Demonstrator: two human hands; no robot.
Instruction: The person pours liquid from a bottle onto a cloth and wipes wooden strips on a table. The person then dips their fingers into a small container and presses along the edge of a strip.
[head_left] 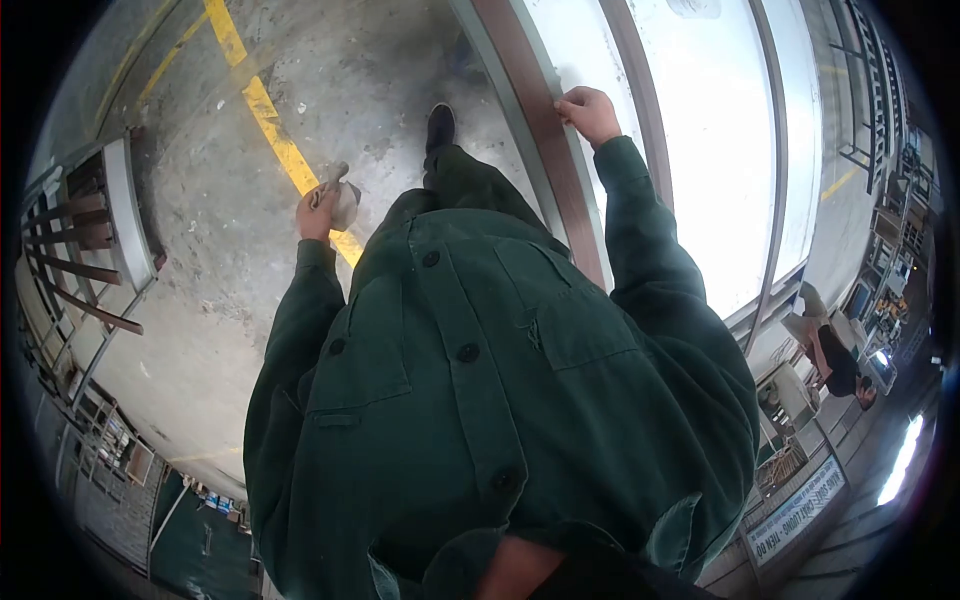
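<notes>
My left hand (pixel 315 212) hangs over the floor at my left side. Its fingers are wrapped round a stubby handle on a rounded grey-beige object (pixel 345 207), whose kind I cannot make out. On my right, my right hand (pixel 592 115) reaches to a long brown bar (pixel 535 85) along the edge of a white-panelled frame (pixel 700 130). The fingers of that hand are pinched together, with their tips at the bar's inner edge. Whether something small sits between them is hidden.
A yellow line (pixel 275 125) crosses the concrete floor (pixel 200 260). A rack with brown bars (pixel 90 235) stands at the left. Far right, a co-worker (pixel 838 355) is near cluttered shelving (pixel 890 270), and a lettered sign (pixel 795 510) hangs below. My shoe (pixel 440 128) is beside the frame.
</notes>
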